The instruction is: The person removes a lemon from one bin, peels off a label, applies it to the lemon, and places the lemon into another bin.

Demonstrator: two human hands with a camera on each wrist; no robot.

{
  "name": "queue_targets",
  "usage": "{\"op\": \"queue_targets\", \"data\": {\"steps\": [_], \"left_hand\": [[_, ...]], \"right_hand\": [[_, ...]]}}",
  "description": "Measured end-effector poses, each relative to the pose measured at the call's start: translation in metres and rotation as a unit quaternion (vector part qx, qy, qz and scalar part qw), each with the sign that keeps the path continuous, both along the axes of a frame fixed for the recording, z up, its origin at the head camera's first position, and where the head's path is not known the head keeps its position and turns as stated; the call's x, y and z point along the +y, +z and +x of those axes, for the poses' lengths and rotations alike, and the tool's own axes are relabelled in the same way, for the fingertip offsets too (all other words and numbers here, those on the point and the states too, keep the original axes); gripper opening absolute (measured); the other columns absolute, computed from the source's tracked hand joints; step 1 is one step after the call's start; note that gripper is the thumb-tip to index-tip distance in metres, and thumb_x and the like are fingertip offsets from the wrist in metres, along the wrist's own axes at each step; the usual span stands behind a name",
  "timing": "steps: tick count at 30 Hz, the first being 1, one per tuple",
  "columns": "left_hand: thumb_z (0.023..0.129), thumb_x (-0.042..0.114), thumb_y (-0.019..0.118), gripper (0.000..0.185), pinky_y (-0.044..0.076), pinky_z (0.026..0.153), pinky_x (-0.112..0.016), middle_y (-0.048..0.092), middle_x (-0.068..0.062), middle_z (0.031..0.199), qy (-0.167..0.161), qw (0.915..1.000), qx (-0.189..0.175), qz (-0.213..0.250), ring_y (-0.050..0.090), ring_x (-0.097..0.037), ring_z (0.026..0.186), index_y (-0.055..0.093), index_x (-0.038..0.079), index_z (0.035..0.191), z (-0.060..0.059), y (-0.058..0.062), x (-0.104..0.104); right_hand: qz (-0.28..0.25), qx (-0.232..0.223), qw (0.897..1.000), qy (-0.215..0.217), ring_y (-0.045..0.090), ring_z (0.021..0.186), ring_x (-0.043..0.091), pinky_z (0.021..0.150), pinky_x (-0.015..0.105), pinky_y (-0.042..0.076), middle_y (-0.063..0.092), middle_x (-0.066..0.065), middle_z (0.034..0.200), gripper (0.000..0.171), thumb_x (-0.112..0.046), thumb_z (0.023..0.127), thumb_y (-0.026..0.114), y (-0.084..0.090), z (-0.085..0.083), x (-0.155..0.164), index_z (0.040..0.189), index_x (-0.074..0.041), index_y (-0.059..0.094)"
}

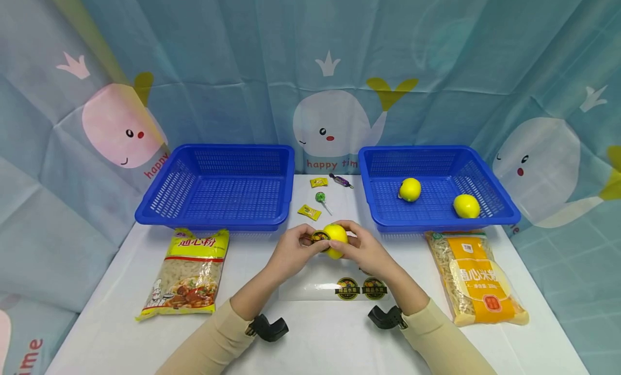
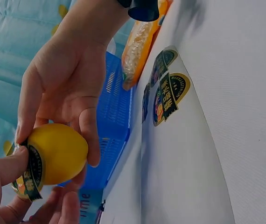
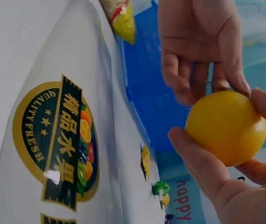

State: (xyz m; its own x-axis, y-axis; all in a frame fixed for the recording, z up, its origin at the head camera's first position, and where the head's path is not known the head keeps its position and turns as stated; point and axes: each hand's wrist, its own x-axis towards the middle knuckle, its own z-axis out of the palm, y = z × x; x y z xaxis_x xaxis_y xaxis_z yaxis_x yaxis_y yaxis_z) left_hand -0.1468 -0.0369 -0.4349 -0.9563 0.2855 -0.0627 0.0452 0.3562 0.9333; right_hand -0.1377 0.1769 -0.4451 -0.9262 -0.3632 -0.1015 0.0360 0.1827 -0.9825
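Observation:
Between the two hands, above the table, is a yellow lemon [image 1: 337,234]. My right hand [image 1: 368,252] grips it, fingers and thumb curled round its sides. My left hand [image 1: 292,252] pinches a round black-and-gold sticker [image 2: 34,170] between thumb and fingers. In the left wrist view the sticker lies against the lemon's side; how much of it is stuck cannot be seen. Below the hands lies a glossy white sticker sheet [image 1: 305,289] with several similar stickers [image 3: 58,140] on it.
A blue basket [image 1: 213,223] stands back left; another blue basket [image 1: 436,222] back right holds two lemons [image 1: 467,206]. Wrapped candies [image 1: 309,212] and a green lollipop [image 1: 321,197] lie between them. Pasta bags [image 1: 191,272] [image 1: 477,278] lie in front of the baskets.

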Motion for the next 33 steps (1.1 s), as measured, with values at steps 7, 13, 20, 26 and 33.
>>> {"op": "queue_targets", "data": {"steps": [7,13,20,26,33], "left_hand": [[0.09,0.025,0.079,0.028,0.061,0.085,-0.043,0.074,-0.012,0.096,-0.004,0.9964,-0.051,0.067,0.073,-0.017,0.087,0.063,0.002,0.094,-0.0007,-0.0004,0.0019],[0.089,0.025,0.079,0.027,0.061,0.084,-0.04,0.074,-0.009,0.096,0.015,0.996,-0.055,0.068,0.071,-0.016,0.087,0.065,0.002,0.091,-0.0002,0.0019,0.0041],[0.087,0.03,0.081,0.027,0.058,0.08,-0.031,0.074,-0.007,0.098,0.046,0.9961,-0.059,0.048,0.071,-0.017,0.089,0.068,0.006,0.092,0.0001,0.0031,0.0054],[0.085,0.031,0.083,0.027,0.056,0.072,-0.029,0.073,-0.005,0.092,0.057,0.9973,-0.024,0.039,0.069,-0.016,0.084,0.07,0.007,0.09,0.0028,0.0033,0.0079],[0.083,0.028,0.084,0.025,0.059,0.072,-0.03,0.073,-0.005,0.091,0.065,0.9974,0.008,0.03,0.07,-0.018,0.086,0.071,0.008,0.088,0.0057,0.0043,0.0098]], "right_hand": [[0.04,0.076,0.996,-0.006,0.057,0.125,0.031,0.104,0.053,0.049,0.061,0.013,0.132,0.047,-0.026,0.099,0.066,0.0024,0.0002,0.0043,0.142,-0.01,0.053],[0.053,0.076,0.995,-0.022,0.054,0.131,0.034,0.109,0.055,0.044,0.062,0.013,0.136,0.052,-0.028,0.099,0.067,0.003,-0.0003,0.0037,0.145,-0.011,0.05],[0.008,0.054,0.998,-0.016,0.056,0.131,0.033,0.101,0.034,0.054,0.059,0.016,0.142,0.054,-0.026,0.1,0.066,0.003,0.0003,0.0035,0.146,-0.009,0.045],[-0.018,0.041,0.999,-0.001,0.06,0.125,0.033,0.095,0.033,0.057,0.053,0.02,0.144,0.052,-0.026,0.103,0.06,0.004,0.0017,0.0035,0.148,-0.005,0.045],[0.003,0.033,0.999,-0.022,0.067,0.115,0.03,0.089,0.047,0.059,0.062,0.02,0.133,0.051,-0.031,0.101,0.064,0.0012,0.0005,0.0013,0.142,-0.003,0.053]]}}
